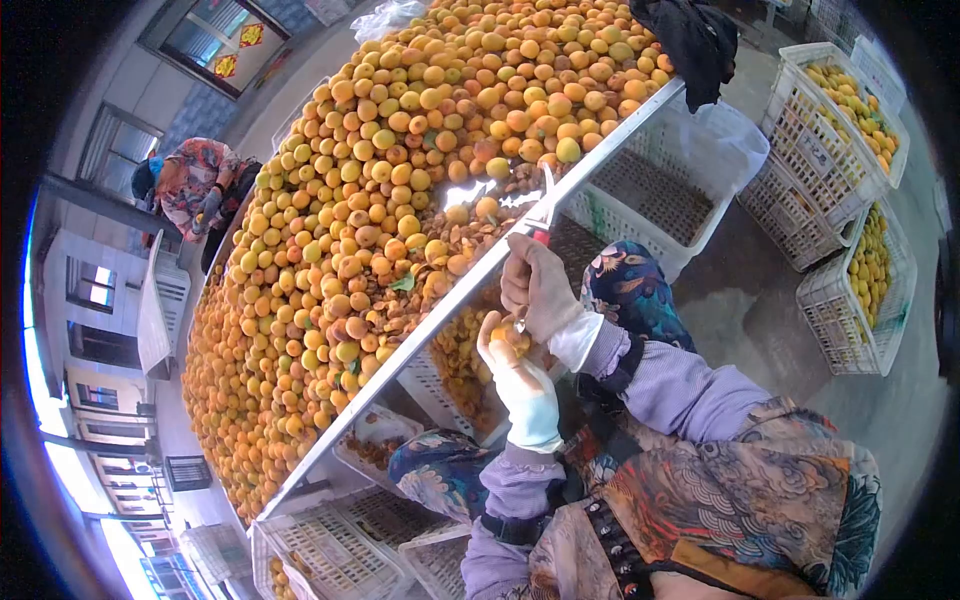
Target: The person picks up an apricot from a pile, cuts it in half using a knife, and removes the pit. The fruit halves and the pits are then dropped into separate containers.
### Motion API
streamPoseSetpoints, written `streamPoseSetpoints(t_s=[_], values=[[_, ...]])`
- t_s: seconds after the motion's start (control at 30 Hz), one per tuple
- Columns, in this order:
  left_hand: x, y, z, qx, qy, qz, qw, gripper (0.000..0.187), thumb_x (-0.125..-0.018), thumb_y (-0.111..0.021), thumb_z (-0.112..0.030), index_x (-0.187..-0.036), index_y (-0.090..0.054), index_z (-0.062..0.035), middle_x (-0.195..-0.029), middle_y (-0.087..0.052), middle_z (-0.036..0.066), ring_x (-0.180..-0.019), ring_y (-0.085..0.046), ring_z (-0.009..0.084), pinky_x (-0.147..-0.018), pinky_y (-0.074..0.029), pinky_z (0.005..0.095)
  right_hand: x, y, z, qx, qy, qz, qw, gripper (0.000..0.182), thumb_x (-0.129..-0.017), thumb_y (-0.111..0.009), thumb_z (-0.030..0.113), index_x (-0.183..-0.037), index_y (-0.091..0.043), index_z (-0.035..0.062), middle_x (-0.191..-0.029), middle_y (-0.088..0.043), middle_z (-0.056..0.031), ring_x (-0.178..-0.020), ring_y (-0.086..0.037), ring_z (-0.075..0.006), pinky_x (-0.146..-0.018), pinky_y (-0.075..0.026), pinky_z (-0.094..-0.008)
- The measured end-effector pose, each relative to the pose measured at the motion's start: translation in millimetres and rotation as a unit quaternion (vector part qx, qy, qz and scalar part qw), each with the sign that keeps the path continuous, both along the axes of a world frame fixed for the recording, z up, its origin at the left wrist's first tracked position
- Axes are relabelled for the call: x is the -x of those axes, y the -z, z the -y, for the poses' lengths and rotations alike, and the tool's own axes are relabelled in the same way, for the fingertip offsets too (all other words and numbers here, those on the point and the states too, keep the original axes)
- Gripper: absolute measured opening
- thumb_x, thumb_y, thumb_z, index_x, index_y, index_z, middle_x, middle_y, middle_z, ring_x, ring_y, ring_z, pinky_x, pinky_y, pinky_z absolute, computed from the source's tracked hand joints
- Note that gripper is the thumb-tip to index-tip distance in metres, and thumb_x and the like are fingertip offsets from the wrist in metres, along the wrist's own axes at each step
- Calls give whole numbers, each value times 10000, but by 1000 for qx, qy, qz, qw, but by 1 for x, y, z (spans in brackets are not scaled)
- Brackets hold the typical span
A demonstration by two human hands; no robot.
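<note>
both hands curled around apricot

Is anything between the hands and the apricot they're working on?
Nothing visible: the left hand cups the apricot directly, and the right hand sits right above it. The table's metal edge lies beyond the hands, not between them.

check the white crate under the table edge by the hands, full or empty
Partly full. The white crate holds orange fruit pieces below its rim; the gloved left hand and right hand work just above it.
</note>
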State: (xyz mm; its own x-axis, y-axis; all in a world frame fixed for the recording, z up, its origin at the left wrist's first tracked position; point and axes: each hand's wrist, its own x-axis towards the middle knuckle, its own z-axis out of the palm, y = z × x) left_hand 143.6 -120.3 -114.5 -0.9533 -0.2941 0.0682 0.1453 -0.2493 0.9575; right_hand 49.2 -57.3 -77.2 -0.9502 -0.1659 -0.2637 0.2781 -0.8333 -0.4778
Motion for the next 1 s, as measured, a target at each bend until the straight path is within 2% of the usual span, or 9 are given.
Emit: streamPoseSetpoints(t_s=[0.13,0.23,0.43,0.53,0.63,0.7,0.87,0.97,1.0], values=[[0,-9,-9,27,5,43,999,447,-994,-316,-392,-1315,-352,-83,-1149,-479,59,-1052,-474,170,-964,-367,307,-4,-5,10,-158,40,-67,984,370,-917,-480,268,-589,-445,100,-478,-386,12,-358,-320,-95,-355,-228,-249],[1,-10,-8,-168,29,25,985,496,-993,-290,-420,-1332,-334,-61,-1184,-464,79,-1084,-463,171,-974,-352,303,-6,-10,1,-135,2,-85,987,365,-915,-482,260,-594,-478,88,-487,-425,0,-358,-349,-98,-348,-242,-248],[-6,-14,3,249,-20,27,968,537,-987,-283,-444,-1295,-397,-18,-1243,-468,122,-1126,-452,192,-998,-324,319,-8,-11,-6,3,-14,56,998,388,-916,-469,277,-579,-325,151,-480,-254,39,-354,-224,-88,-348,-204,-246],[-8,-23,-2,240,-1,57,969,469,-994,-299,-375,-1279,-414,-21,-1202,-498,125,-1069,-487,199,-958,-359,311,-11,1,-15,-15,15,-51,998,336,-892,-539,271,-618,-447,102,-483,-391,0,-337,-353,-112,-328,-276,-261],[-7,-18,-17,228,-34,75,970,380,-988,-346,-308,-1259,-435,-56,-1114,-542,128,-985,-523,197,-891,-410,312,-18,-6,-18,-130,41,-107,985,341,-906,-500,259,-611,-424,107,-466,-351,15,-350,-327,-101,-332,-245,-256],[-3,-13,-27,248,-79,12,966,365,-979,-373,-288,-1249,-437,-51,-1096,-538,128,-968,-519,191,-879,-412,310,-7,2,-23,24,0,-51,998,354,-920,-460,264,-601,-370,141,-472,-305,29,-357,-253,-91,-345,-186,-255],[3,-14,-31,227,-27,9,973,351,-963,-415,-239,-1253,-430,-43,-1121,-509,92,-991,-490,180,-901,-384,294,6,15,-42,133,-34,53,989,385,-931,-429,291,-587,-305,173,-488,-196,70,-375,-192,-76,-366,-172,-254],[7,-7,-29,252,-77,-79,961,355,-967,-407,-306,-1227,-452,-69,-971,-537,67,-805,-513,137,-743,-436,259,6,20,-43,176,-53,53,982,364,-930,-430,285,-598,-325,180,-495,-200,69,-379,-182,-83,-364,-176,-254],[3,-19,-26,150,-25,-5,988,362,-967,-395,-344,-1212,-460,-85,-870,-518,41,-692,-473,105,-638,-410,230,6,17,-39,160,-22,90,983,353,-931,-428,284,-607,-330,182,-496,-200,69,-383,-180,-84,-365,-177,-254]])
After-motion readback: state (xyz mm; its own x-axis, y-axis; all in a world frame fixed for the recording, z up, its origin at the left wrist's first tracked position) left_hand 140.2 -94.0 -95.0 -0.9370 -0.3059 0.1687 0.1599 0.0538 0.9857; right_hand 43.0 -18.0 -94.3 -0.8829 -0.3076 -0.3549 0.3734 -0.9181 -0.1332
